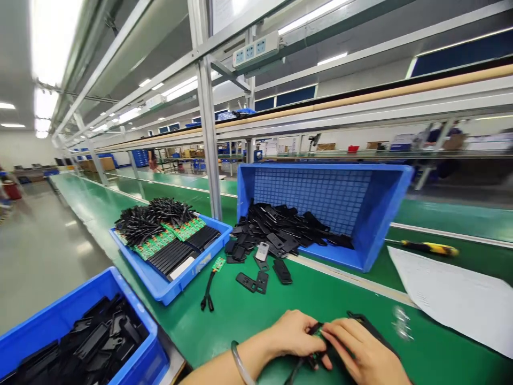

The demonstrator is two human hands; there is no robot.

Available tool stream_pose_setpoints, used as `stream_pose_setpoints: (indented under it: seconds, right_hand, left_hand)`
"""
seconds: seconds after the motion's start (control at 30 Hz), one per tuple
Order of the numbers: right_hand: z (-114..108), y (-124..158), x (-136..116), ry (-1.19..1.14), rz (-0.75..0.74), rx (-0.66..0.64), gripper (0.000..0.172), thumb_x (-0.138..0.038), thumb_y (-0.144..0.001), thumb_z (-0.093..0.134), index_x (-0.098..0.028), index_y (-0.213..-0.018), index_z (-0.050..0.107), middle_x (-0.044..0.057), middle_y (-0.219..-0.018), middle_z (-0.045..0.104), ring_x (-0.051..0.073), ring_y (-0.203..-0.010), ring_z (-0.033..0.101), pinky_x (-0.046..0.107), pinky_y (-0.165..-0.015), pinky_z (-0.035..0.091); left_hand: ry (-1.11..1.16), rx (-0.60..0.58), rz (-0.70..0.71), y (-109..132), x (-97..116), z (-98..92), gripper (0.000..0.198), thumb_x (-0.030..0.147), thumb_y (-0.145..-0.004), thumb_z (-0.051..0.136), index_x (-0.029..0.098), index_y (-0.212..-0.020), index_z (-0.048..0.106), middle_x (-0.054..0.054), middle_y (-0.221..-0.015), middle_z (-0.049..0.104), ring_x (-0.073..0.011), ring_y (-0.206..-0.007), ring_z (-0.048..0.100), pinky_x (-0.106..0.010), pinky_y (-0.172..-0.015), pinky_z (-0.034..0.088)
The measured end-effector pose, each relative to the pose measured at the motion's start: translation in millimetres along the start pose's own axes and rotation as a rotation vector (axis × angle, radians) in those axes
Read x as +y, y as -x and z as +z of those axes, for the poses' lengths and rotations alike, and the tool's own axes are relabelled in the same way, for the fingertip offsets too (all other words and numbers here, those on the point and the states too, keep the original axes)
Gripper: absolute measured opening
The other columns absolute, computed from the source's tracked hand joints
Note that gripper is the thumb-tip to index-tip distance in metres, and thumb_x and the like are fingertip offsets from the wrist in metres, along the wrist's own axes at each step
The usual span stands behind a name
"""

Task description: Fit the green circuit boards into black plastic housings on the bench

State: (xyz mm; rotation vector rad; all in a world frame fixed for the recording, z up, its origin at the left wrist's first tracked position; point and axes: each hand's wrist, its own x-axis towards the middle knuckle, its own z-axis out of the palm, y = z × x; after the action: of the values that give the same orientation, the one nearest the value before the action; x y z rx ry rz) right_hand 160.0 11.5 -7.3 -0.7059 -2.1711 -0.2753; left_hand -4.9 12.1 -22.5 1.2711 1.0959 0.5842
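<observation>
Low in the head view, my left hand is closed round a small green circuit board that sits against a black part. My right hand presses its fingertips onto the same board from the right. A black cable hangs down beneath my left hand. Most of the board and black part is hidden by my fingers. Behind my right hand lies a long black piece, partly covered. Farther off on the green bench rests another circuit board with a forked black cable.
A tipped blue crate spills black plastic covers onto the bench. To its left, a blue tray holds cabled boards. Another blue bin contains black casings. A screwdriver, white sheet and small clear item lie right.
</observation>
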Motion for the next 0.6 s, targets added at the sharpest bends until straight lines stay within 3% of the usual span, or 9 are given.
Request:
stream_pose_setpoints:
  seconds: [0.17, 0.3, 0.43, 0.6]
  right_hand:
    - [4.3, -1.8, -8.7, 0.038, 0.105, -0.167, 0.036, -0.024, -0.099, 0.028, -0.02, -0.083, 0.06, 0.005, -0.075, 0.06, 0.016, -0.071, 0.059, 0.026, -0.062, 0.05]
    - [6.8, -1.6, -13.8, 0.091, 0.177, -0.207, 0.036, -0.023, -0.099, 0.026, -0.019, -0.079, 0.055, 0.005, -0.074, 0.056, 0.019, -0.069, 0.056, 0.03, -0.061, 0.049]
    - [0.0, -8.9, -15.3, -0.037, 0.281, -0.196, 0.03, -0.024, -0.099, 0.033, -0.019, -0.079, 0.054, 0.004, -0.076, 0.056, 0.017, -0.071, 0.056, 0.029, -0.062, 0.05]
    - [-11.5, -8.5, -3.9, -0.013, 0.089, -0.138, 0.031, -0.026, -0.098, 0.036, -0.023, -0.1, 0.066, 0.005, -0.081, 0.061, 0.017, -0.072, 0.059, 0.028, -0.062, 0.051]
  left_hand:
    - [-0.01, -0.026, 0.014, 10.9, 17.1, 1.1, 0.017, 0.008, -0.061, 0.045, 0.013, -0.072, 0.057, 0.001, -0.054, 0.059, -0.0092, -0.037, 0.047, -0.023, -0.044, 0.042]
    - [0.009, -0.034, 0.075, 16.1, 23.5, -1.2, 0.014, 0.01, -0.065, 0.043, 0.014, -0.072, 0.055, 0.0, -0.054, 0.06, -0.0084, -0.038, 0.045, -0.02, -0.043, 0.039]
    - [0.071, -0.005, 0.083, 18.7, 25.9, -4.7, 0.012, 0.011, -0.066, 0.043, 0.016, -0.07, 0.053, -0.001, -0.054, 0.061, -0.0089, -0.037, 0.046, -0.017, -0.039, 0.034]
    - [0.127, -0.048, 0.089, 13.2, 22.5, -4.3, 0.013, 0.012, -0.068, 0.046, 0.015, -0.077, 0.056, -0.001, -0.056, 0.061, -0.0081, -0.037, 0.046, -0.017, -0.039, 0.034]
